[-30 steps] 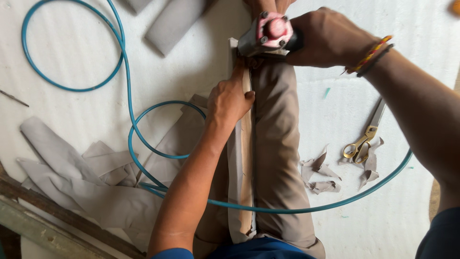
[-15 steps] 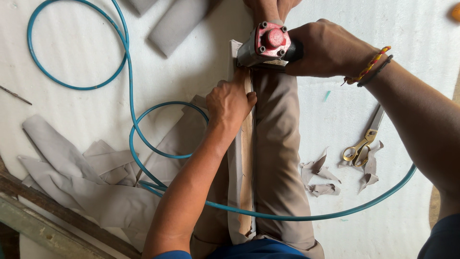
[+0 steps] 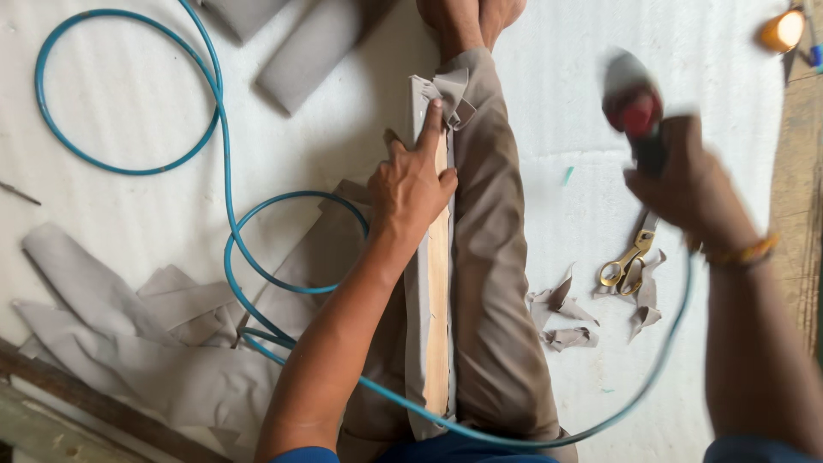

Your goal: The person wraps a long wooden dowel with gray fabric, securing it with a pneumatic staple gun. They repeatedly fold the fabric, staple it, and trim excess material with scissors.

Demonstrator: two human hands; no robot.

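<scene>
A narrow wooden strip (image 3: 438, 309) wrapped in grey fabric lies along my outstretched leg (image 3: 493, 283) in brown trousers. My left hand (image 3: 414, 182) presses on its far end, index finger pointing at the folded fabric corner (image 3: 446, 90). My right hand (image 3: 686, 184) is raised to the right, blurred, gripping a red and silver air stapler (image 3: 633, 107) with a blue hose (image 3: 225, 197) attached. The stapler is well apart from the strip.
Gold-handled scissors (image 3: 630, 257) lie on the white floor to the right among grey fabric scraps (image 3: 561, 313). Larger grey fabric pieces (image 3: 129, 334) lie at left, grey padded pieces (image 3: 313, 51) at top. The hose loops across the floor. A wooden edge (image 3: 793, 189) runs at right.
My right hand has swung the stapler away from the strip's far end, out to the right and up. My left hand slid forward, its index finger now on the fabric corner.
</scene>
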